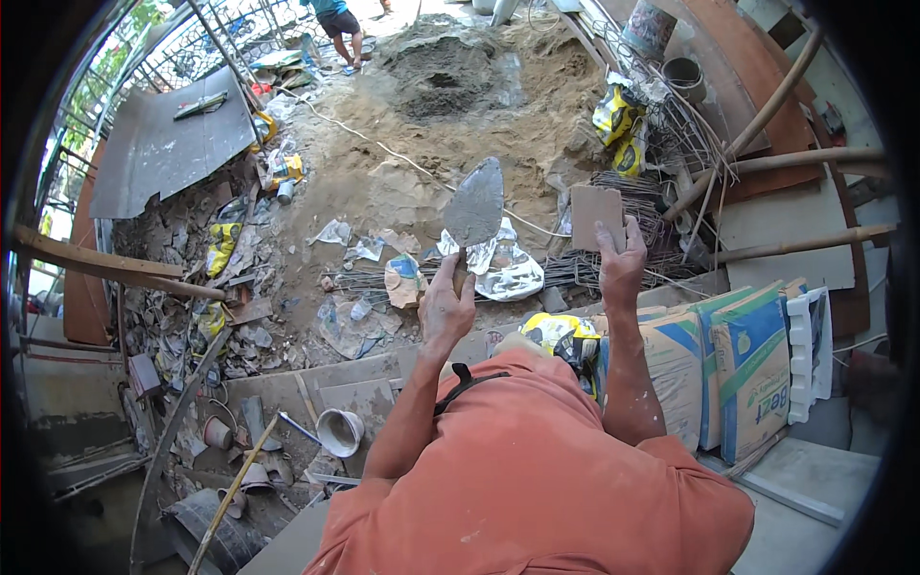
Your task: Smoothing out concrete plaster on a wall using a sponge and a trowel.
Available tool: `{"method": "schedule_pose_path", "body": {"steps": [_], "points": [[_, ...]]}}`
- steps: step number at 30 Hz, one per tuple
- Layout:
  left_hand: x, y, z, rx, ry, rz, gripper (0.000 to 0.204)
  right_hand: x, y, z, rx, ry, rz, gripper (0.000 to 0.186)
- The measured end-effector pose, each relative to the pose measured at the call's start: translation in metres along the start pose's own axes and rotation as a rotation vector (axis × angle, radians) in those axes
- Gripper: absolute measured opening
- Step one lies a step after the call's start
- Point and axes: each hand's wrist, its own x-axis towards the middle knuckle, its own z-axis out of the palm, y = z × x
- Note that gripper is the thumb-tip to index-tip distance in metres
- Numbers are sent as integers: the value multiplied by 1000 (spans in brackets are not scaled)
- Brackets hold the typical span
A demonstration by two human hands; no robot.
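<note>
My left hand is closed round the handle of a pointed trowel, its grey, mortar-coated blade pointing away from me. Between the thumb and fingers of my right hand is a flat, square brown tile, held up at about the blade's height. The two things are apart, with a gap between them. Beneath the trowel, crumpled white plastic sheeting lies on the ground. Behind the tile runs a bundle of thin metal rods.
Stacked bags stand at right. A white bucket sits lower left amid rubble. Bamboo poles jut in from the right. A heap of grey mix lies on sandy ground ahead. A person stands at the far left.
</note>
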Motion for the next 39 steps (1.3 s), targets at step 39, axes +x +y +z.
{"method": "schedule_pose_path", "body": {"steps": [39], "points": [[-6,20,-30,279,4,325,41,66,84,52,-376,-111,-223,43]]}}
